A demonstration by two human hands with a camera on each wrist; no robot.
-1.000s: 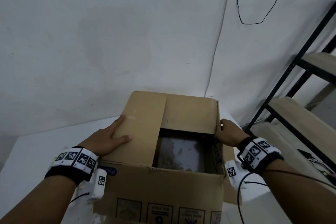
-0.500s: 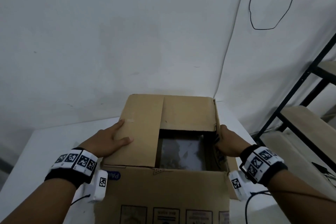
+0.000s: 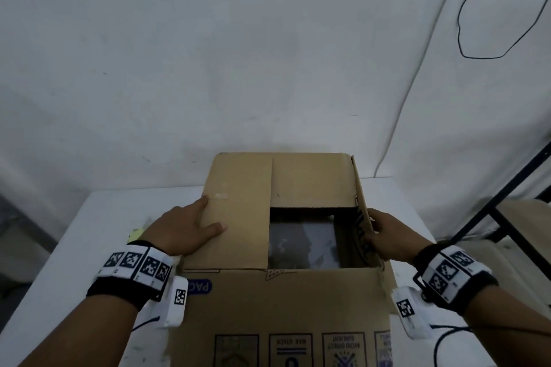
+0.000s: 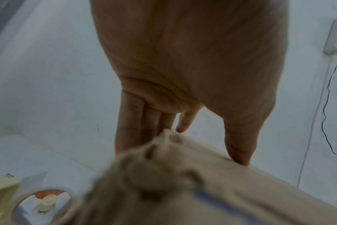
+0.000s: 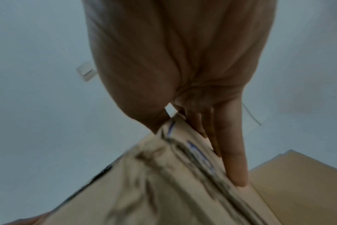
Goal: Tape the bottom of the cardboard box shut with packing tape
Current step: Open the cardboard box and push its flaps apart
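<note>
- Standing upside down on the white table: cardboard box, bottom facing up at you, opening partly uncovered.
- Your left hand: fingers straight, pressing the folded-down left flap.
- Your right hand: thumb and fingers pinching the upright right flap.
- Tape dispenser: on the table beside the box's left corner.
</note>
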